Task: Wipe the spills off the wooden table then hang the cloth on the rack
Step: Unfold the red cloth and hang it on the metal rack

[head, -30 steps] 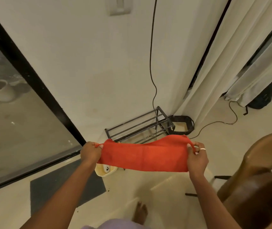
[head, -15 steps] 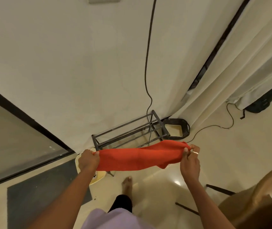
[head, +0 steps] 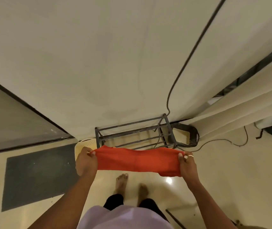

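Observation:
I hold a red cloth (head: pixel 137 161) stretched flat between both hands, just in front of and above the near rail of a low black metal rack (head: pixel 132 129) that stands against the white wall. My left hand (head: pixel 85 160) pinches the cloth's left end. My right hand (head: pixel 187 164), with a ring on one finger, pinches the right end. The cloth covers part of the rack's front rail. The wooden table is out of view.
A cream perforated basket (head: pixel 85 144) sits left of the rack and a black wire basket (head: pixel 187 134) right of it. A black cable (head: pixel 189 53) runs down the wall to the rack. A grey floor mat (head: pixel 37 174) lies left; curtains (head: pixel 247 103) hang right. My bare feet stand below the cloth.
I have walked up to the rack, so it is now directly below me. The brown chair at the right has left the view. Both hands still hold the cloth stretched.

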